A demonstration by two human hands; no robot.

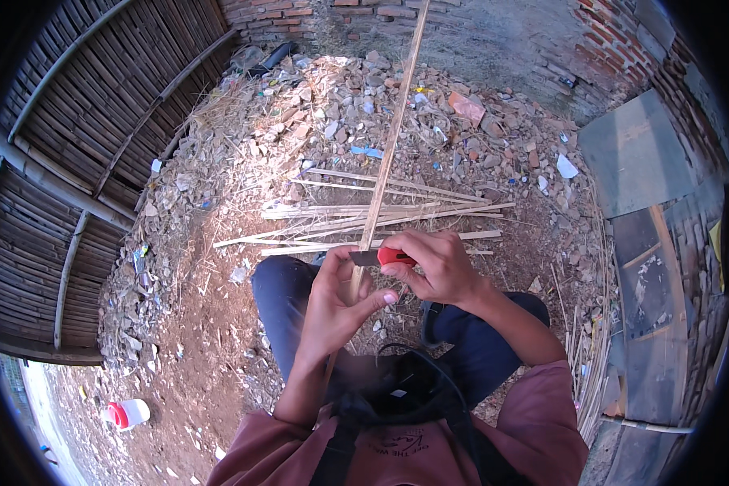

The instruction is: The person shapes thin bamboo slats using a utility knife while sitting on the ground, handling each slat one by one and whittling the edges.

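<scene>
A long, flat bamboo strip (392, 138) runs away from my lap toward the far wall, tilted slightly right. My left hand (326, 306) supports it near its close end, fingertips behind it and thumb stretched out to the right. In my right hand (441, 266) is a red-handled utility knife (389, 257), its dark blade lying across the strip, pointing left. The blade meets the strip just above my left palm. On the ground beyond my knees, several split bamboo strips (332, 214) lie crosswise in a loose pile.
Rubble and litter (300, 134) cover the ground up to a brick wall (478, 44). A bamboo-slat panel (81, 89) stands at left. Boards (636, 154) lean at right, near thin strips (595, 356). A white container with a red band (130, 414) rests at lower left.
</scene>
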